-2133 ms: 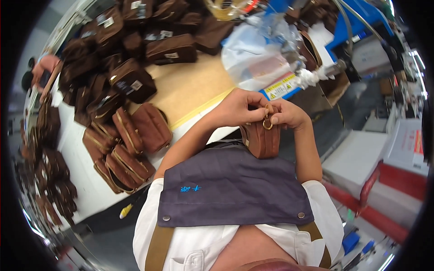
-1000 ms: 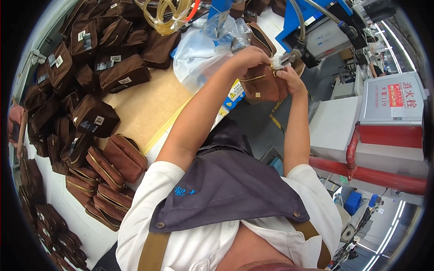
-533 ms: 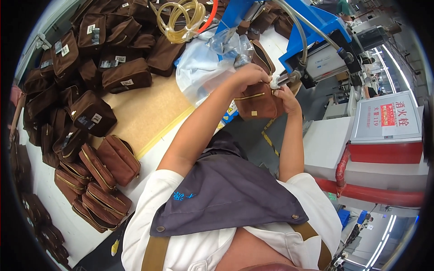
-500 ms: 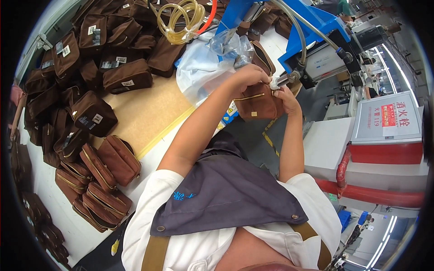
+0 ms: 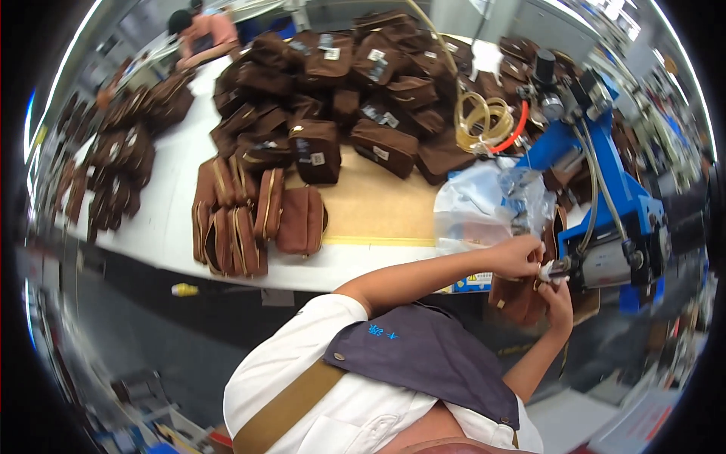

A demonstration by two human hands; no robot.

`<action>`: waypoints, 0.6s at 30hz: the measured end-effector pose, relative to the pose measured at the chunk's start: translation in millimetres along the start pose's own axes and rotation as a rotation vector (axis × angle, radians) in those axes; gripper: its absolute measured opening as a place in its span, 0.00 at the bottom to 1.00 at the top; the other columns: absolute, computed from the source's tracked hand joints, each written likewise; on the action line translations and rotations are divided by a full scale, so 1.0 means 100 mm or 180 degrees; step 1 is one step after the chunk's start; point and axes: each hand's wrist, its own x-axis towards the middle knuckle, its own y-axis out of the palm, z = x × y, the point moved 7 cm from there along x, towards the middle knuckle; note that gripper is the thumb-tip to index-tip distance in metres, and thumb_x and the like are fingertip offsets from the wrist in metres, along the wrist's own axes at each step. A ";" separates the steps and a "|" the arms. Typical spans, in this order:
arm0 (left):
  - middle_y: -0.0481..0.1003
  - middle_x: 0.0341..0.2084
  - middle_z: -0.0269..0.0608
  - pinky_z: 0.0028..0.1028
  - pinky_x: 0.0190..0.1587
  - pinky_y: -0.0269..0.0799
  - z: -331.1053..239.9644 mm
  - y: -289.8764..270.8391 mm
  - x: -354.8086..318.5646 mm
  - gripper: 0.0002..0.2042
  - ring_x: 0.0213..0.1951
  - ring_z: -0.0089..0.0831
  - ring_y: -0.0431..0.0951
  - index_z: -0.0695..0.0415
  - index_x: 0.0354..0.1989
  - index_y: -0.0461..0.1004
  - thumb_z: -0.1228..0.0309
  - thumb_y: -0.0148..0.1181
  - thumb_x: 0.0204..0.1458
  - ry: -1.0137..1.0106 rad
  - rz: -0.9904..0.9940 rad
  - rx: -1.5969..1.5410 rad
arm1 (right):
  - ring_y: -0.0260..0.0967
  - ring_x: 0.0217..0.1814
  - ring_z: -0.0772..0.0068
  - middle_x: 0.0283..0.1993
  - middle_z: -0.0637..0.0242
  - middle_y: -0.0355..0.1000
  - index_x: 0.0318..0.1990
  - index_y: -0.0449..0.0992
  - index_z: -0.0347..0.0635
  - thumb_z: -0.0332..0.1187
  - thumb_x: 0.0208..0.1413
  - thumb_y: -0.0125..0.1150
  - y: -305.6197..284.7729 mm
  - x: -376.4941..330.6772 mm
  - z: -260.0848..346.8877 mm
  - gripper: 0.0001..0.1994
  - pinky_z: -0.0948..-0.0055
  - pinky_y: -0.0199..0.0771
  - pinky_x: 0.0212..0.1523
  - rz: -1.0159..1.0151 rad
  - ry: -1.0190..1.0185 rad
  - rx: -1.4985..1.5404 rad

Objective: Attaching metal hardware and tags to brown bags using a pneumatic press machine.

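Note:
At the tip of a blue pneumatic press (image 5: 624, 178), both my hands are on a reddish-brown zippered pouch (image 5: 517, 299). My left hand (image 5: 519, 256) is closed on its upper edge, fingers bent beside the press's white-wrapped tip (image 5: 556, 271). From the right, my right hand (image 5: 558, 301) pinches the pouch's other side just below that tip. The pouch hangs down past the table's front edge, and its inside is hidden. Against my left hand rests a clear plastic bag (image 5: 470, 204) on the table.
Several finished-looking reddish pouches (image 5: 301, 219) stand at the table's front left. Behind them is a heap of dark brown pouches (image 5: 325, 72). A tan board (image 5: 378, 208) lies on the white table (image 5: 162, 234). Coiled yellow tubing (image 5: 484, 125) sits near the press. Another person (image 5: 208, 38) sits far left.
The view has swung left, so the pouch piles and another person come into sight and the press shifts right. Both hands still hold the pouch at the press tip.

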 end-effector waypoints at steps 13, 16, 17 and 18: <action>0.73 0.26 0.36 0.28 0.33 0.68 -0.45 0.51 -0.48 0.17 0.31 0.24 0.71 0.59 0.31 0.70 0.59 0.67 0.47 -0.0733 0.0055 -0.0349 | 0.69 0.42 0.75 0.42 0.66 0.69 0.52 0.65 0.33 0.30 0.47 0.67 -0.06 -0.18 0.43 0.25 0.73 0.70 0.44 0.1095 -0.0181 -0.0528; 0.73 0.26 0.32 0.24 0.34 0.68 -0.43 0.74 -0.65 0.12 0.33 0.19 0.70 0.58 0.34 0.71 0.65 0.66 0.50 -0.0982 -0.0155 -0.1079 | 0.68 0.43 0.77 0.42 0.66 0.67 0.53 0.64 0.36 0.33 0.48 0.68 0.03 -0.27 0.36 0.26 0.74 0.70 0.42 0.2063 0.0152 -0.1061; 0.73 0.27 0.31 0.23 0.35 0.68 -0.44 0.81 -0.71 0.11 0.33 0.18 0.70 0.58 0.35 0.71 0.68 0.66 0.50 -0.0959 -0.0306 -0.1547 | 0.68 0.43 0.77 0.42 0.66 0.67 0.53 0.64 0.36 0.33 0.48 0.68 0.05 -0.29 0.37 0.26 0.74 0.70 0.42 0.2100 0.0133 -0.1105; 0.74 0.28 0.31 0.20 0.36 0.69 -0.40 0.87 -0.75 0.08 0.34 0.17 0.72 0.58 0.37 0.71 0.72 0.64 0.52 -0.1075 -0.0358 -0.1761 | 0.69 0.44 0.69 0.45 0.63 0.68 0.54 0.65 0.37 0.35 0.46 0.69 0.12 -0.33 0.45 0.28 0.71 0.70 0.44 0.2269 -0.0424 -0.1637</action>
